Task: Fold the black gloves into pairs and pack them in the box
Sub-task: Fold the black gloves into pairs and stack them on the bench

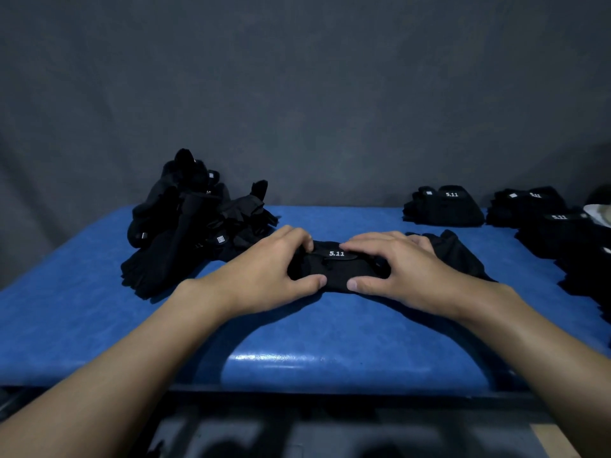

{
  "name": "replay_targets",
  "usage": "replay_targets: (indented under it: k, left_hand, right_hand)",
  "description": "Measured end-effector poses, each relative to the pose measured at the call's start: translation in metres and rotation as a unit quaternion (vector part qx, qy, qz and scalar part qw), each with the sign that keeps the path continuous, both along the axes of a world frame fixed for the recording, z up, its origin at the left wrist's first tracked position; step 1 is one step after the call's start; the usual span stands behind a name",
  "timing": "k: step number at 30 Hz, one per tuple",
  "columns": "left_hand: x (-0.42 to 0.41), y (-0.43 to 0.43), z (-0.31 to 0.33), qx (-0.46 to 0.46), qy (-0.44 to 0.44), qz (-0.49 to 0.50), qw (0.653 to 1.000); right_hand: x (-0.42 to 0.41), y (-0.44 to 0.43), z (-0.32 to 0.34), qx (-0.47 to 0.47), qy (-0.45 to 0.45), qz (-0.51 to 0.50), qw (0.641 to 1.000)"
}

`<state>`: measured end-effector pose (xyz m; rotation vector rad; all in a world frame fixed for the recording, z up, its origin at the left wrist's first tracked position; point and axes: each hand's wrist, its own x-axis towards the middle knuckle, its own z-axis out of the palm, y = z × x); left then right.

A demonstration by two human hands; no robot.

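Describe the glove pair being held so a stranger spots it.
On the blue table, look between the loose glove heap and the neat stacks. It is the only bundle gripped by the left hand and right hand, white 5.11 label up.

Left hand (264, 272), right hand (406, 269) grip glove pair (337, 271).

Left hand (264, 276), right hand (408, 276), one glove pair (337, 269), one heap (185, 226), three clear stacks (443, 209).

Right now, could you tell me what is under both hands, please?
A folded black glove bundle marked 5.11, held by left hand and right hand; its ends are covered.
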<state>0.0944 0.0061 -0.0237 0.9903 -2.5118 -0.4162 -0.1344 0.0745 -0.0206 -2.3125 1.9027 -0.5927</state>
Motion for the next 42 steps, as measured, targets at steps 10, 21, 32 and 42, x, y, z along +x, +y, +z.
replay_targets:
  k: [10,21,32,42]
  left_hand:
    - [-0.009,0.000,-0.002,-0.037,0.012,0.023,0.999]
    - [-0.063,-0.028,0.008,-0.032,-0.033,0.039,0.998]
    - [-0.081,-0.038,0.015,-0.027,-0.084,0.019,0.996]
    - [-0.094,-0.032,0.015,-0.024,-0.057,-0.014,0.998]
  right_hand:
    - [-0.044,0.047,0.006,0.021,0.021,-0.134,0.991]
    - [-0.051,0.096,-0.002,0.055,0.009,-0.086,0.995]
    - [-0.025,0.101,0.003,0.064,-0.002,0.014,0.998]
    - [-0.029,0.091,0.016,0.015,-0.081,0.009,0.997]
